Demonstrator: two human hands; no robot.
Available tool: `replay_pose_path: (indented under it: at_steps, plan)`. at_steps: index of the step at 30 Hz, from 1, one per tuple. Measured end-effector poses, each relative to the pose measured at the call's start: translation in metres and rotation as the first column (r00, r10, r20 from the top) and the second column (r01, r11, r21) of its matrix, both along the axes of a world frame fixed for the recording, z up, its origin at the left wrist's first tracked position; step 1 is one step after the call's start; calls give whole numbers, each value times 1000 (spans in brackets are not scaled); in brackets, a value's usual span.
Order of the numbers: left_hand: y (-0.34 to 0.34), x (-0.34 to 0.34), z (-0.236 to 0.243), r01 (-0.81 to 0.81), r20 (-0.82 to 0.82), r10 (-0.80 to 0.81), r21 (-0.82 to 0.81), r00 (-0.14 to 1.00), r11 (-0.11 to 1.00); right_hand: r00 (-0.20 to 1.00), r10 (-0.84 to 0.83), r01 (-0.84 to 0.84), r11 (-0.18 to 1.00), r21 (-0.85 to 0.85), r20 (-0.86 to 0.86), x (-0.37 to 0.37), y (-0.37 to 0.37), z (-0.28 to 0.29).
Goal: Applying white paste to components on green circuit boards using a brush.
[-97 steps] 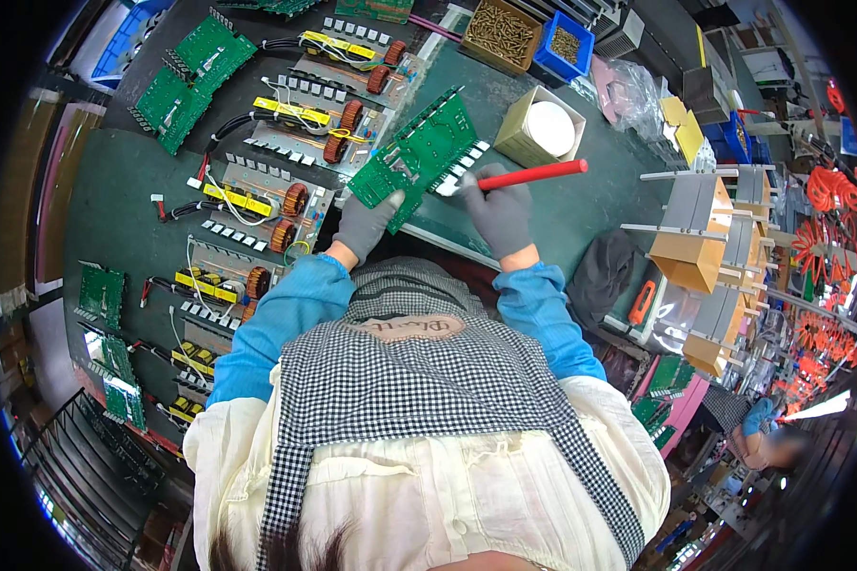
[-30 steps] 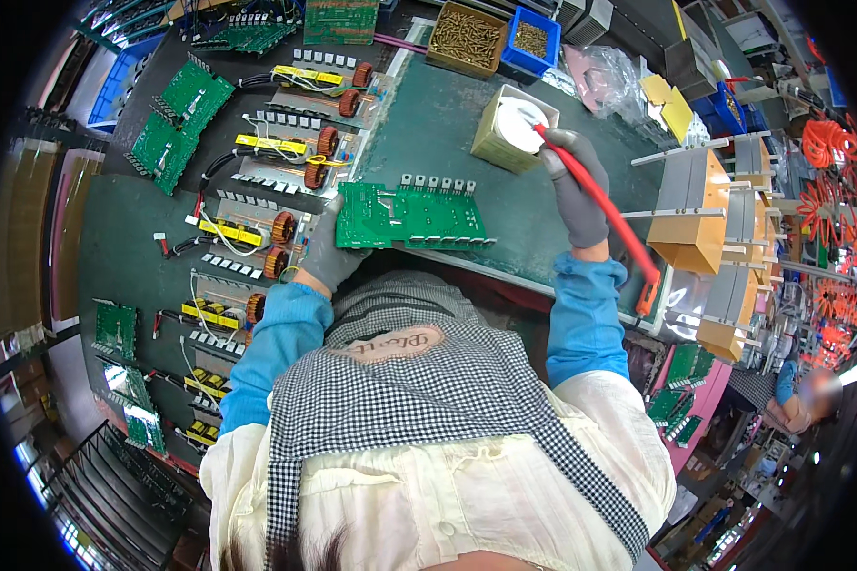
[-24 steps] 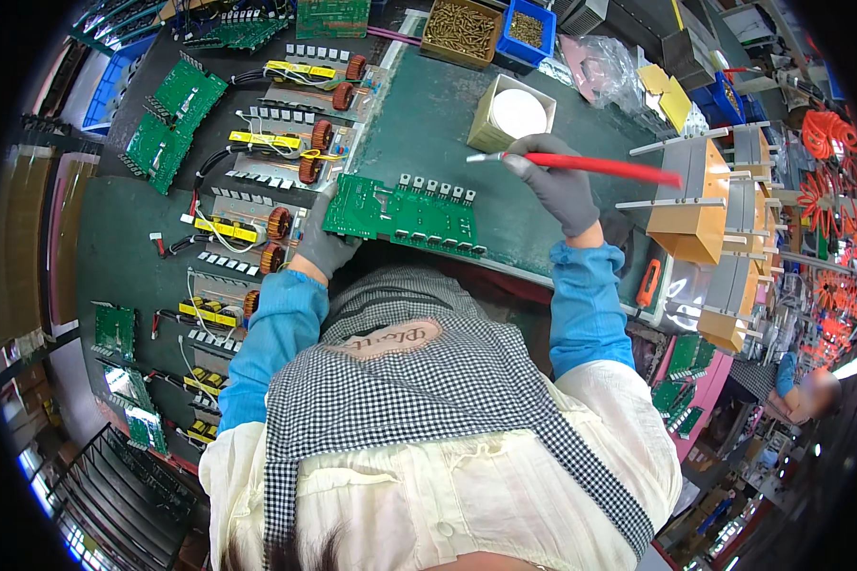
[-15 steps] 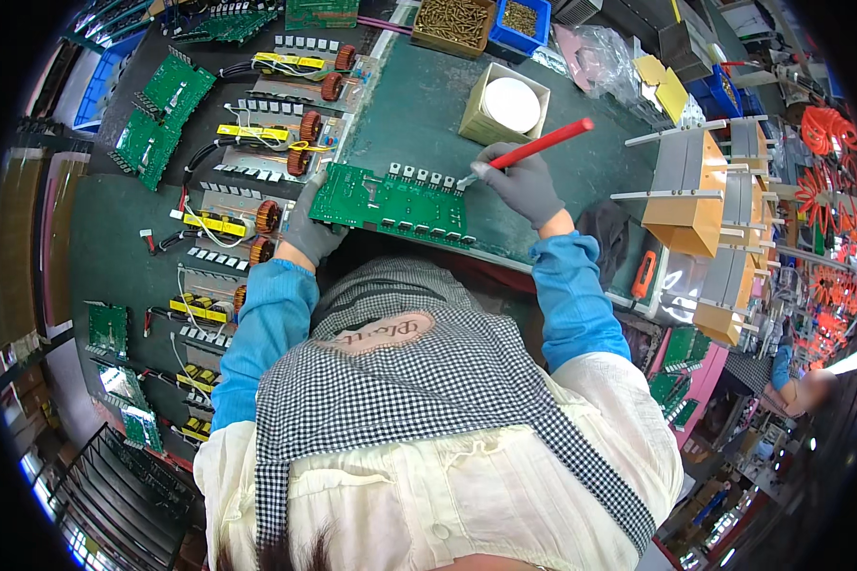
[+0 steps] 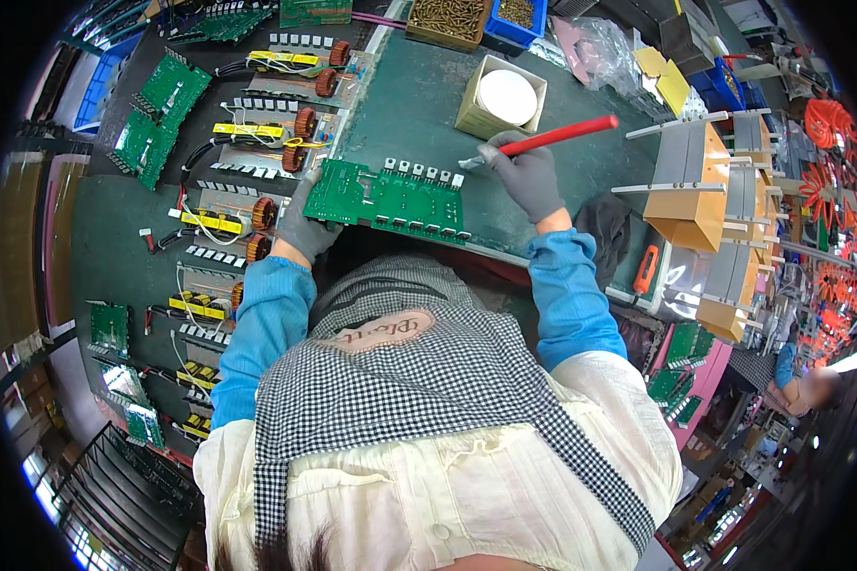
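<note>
Before us, the green bench top [image 5: 400, 105] has its widest bare stretch ahead of the circuit board [image 5: 400, 198], reaching forward to the cardboard box of screws [image 5: 440, 40] and the blue bin [image 5: 509, 34]. The open carton [image 5: 481, 121] with its white round tub [image 5: 508, 96] stands within that stretch, just ahead of our right hand [image 5: 524, 179]. On our left, the coil-bearing assemblies [image 5: 267, 143] crowd close to our left hand [image 5: 305, 225]; on our right lie a dark cloth [image 5: 605, 238] and an orange-handled cutter [image 5: 646, 270]. The board sits at the front edge of the bench; we cannot tell whether it rests there.

Our left fingers clamp the board's left end, their tips partly hidden. Our right thumb and fingers pinch the red-handled tool [image 5: 562, 135] low on its shaft, its pale tip near the board's far right corner; we cannot tell whether it touches.
</note>
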State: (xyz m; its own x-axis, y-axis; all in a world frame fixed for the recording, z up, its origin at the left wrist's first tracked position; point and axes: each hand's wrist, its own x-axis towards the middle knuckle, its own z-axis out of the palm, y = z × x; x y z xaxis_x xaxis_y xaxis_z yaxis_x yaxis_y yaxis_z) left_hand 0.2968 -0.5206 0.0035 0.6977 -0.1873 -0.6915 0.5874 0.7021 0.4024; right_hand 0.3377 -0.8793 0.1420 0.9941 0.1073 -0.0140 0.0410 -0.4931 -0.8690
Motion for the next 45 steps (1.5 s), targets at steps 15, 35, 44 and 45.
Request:
replay_pose_path:
  at_steps: [15,35,44,45]
  plan:
    - [8,1,-13,210,440,-536,598,720,773,998,58,-53,991,-125,35,3,4,-12]
    - [-10,-2,22,130,335,-203,227,920,965,994,77,-66,988,-141,72,12,21,-9]
    - [-8,2,15,63,106,-65,24,992,998,996,85,-83,995,-56,34,16,38,-14]
    - [-12,2,32,34,103,-40,64,994,997,997,37,-32,998,-58,71,17,37,-16]
